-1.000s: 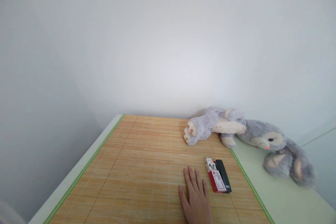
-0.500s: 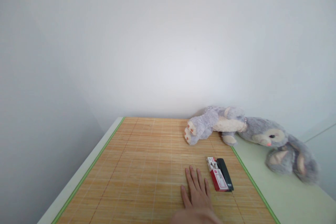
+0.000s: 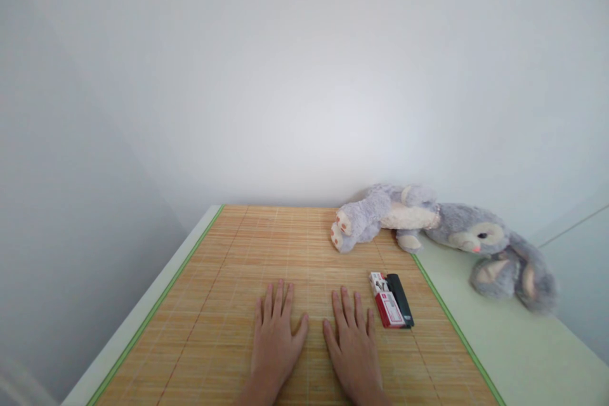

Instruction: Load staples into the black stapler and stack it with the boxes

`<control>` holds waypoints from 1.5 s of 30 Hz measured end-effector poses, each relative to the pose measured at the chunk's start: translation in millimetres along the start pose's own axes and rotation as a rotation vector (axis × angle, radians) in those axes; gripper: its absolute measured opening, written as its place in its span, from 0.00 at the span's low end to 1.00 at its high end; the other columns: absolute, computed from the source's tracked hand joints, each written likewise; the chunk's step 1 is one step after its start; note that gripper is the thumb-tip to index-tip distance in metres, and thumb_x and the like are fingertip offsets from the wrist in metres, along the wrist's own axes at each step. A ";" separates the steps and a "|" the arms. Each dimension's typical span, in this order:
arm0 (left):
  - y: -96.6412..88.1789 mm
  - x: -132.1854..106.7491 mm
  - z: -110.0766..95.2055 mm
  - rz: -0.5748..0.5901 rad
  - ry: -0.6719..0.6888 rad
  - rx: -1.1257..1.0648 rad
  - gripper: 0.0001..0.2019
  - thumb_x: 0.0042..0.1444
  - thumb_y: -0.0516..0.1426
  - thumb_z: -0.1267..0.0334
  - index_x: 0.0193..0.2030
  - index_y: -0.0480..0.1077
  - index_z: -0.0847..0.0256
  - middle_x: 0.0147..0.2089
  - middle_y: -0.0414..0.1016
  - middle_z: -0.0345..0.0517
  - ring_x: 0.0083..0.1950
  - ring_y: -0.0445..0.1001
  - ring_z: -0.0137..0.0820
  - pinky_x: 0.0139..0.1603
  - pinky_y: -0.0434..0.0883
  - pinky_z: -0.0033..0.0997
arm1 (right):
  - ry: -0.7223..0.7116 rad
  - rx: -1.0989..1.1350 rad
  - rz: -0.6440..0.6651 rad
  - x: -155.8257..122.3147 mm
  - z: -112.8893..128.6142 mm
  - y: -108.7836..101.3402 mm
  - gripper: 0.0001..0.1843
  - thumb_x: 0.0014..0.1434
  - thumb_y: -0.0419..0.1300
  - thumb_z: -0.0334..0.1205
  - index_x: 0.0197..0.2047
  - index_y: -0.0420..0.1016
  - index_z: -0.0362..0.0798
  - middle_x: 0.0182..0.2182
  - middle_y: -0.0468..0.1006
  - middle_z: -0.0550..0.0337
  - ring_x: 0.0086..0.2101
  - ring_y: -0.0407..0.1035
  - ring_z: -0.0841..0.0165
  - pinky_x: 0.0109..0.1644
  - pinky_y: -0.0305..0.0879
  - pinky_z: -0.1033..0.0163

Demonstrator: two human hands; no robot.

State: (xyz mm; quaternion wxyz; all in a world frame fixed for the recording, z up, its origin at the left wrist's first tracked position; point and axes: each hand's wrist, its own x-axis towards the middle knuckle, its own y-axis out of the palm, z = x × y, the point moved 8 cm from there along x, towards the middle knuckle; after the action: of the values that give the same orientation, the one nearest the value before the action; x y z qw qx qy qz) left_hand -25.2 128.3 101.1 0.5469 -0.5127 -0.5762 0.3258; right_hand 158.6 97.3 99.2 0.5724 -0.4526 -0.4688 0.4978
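A small red-and-white printed box [image 3: 389, 304], its nearer part red around a white label panel, lies alongside a long, narrow black stapler-like object [image 3: 400, 300], both near the right hand [image 3: 353, 342]. The right hand and left hand [image 3: 276, 336] rest palm-down, fingers spread wide, on a tan slatted bamboo mat [image 3: 247, 266] edged in green. A grey-and-cream plush rabbit [image 3: 450, 223] lies farther back.

On the striped tan mat [image 3: 285, 247] lie red-and-white boxes [image 3: 389, 309], a black stapler [image 3: 400, 298]; at its far-right corner, grey-and-cream plush [image 3: 454, 225].
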 end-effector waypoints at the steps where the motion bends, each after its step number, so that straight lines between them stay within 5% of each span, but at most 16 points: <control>1: -1.0 -0.4 -0.5 0.003 -0.004 0.005 0.35 0.65 0.53 0.50 0.77 0.51 0.51 0.80 0.48 0.47 0.80 0.42 0.52 0.77 0.44 0.64 | 0.000 -0.002 0.003 0.0 0.4 -0.1 0.36 0.72 0.41 0.57 0.78 0.42 0.55 0.77 0.41 0.59 0.75 0.33 0.50 0.74 0.31 0.32; 45: -3.1 0.0 -5.0 0.070 0.018 0.008 0.36 0.65 0.53 0.48 0.78 0.49 0.47 0.80 0.46 0.43 0.80 0.40 0.51 0.77 0.41 0.64 | 0.011 0.000 0.012 0.8 -1.4 1.7 0.38 0.71 0.42 0.59 0.78 0.42 0.54 0.77 0.40 0.58 0.75 0.31 0.50 0.74 0.30 0.33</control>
State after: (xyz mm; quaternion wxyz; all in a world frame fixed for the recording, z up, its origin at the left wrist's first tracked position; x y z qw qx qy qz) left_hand -21.2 126.6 104.9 0.5424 -0.5331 -0.5518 0.3424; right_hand 159.8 98.2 97.3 0.5719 -0.4580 -0.4629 0.4989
